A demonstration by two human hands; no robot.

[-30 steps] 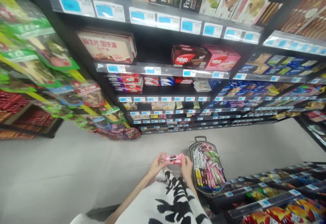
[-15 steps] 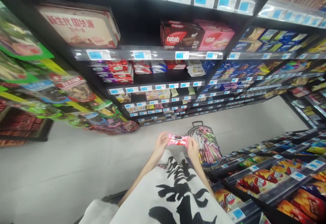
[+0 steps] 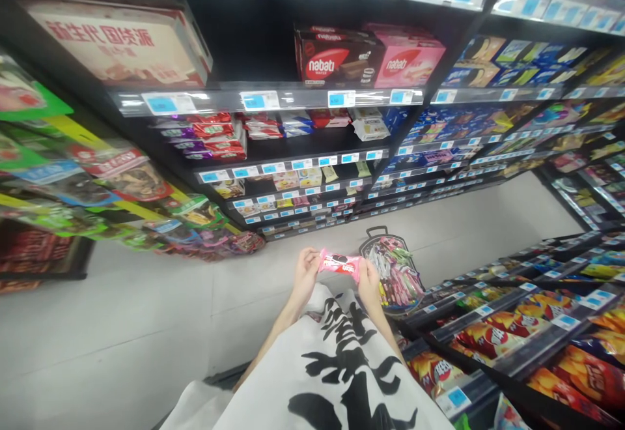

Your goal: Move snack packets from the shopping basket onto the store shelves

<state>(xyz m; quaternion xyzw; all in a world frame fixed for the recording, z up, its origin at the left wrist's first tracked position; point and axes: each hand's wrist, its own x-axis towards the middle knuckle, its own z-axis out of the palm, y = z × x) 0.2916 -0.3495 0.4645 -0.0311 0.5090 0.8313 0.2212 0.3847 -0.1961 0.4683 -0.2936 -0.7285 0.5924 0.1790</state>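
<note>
A small pink snack packet (image 3: 340, 264) with a dark biscuit picture is held level in front of my chest. My left hand (image 3: 305, 273) pinches its left end and my right hand (image 3: 370, 281) pinches its right end, both closed on it. Just to the right of my hands, on the floor, stands a black shopping basket (image 3: 373, 235) filled with several small packets in pink, green and red. My white shirt with black print fills the bottom of the view.
Black shelves with blue price tags run across the aisle, carrying nabati boxes (image 3: 371, 60) and a large beige box (image 3: 117, 45). Hanging green snack bags (image 3: 97, 182) are on the left. Chip bags (image 3: 532, 345) fill the near shelves at lower right. Grey floor (image 3: 122, 326) lies between.
The view has tilted, so shelves and basket shifted up in the frame. Both hands kept hold of the pink packet and raised it a little.
</note>
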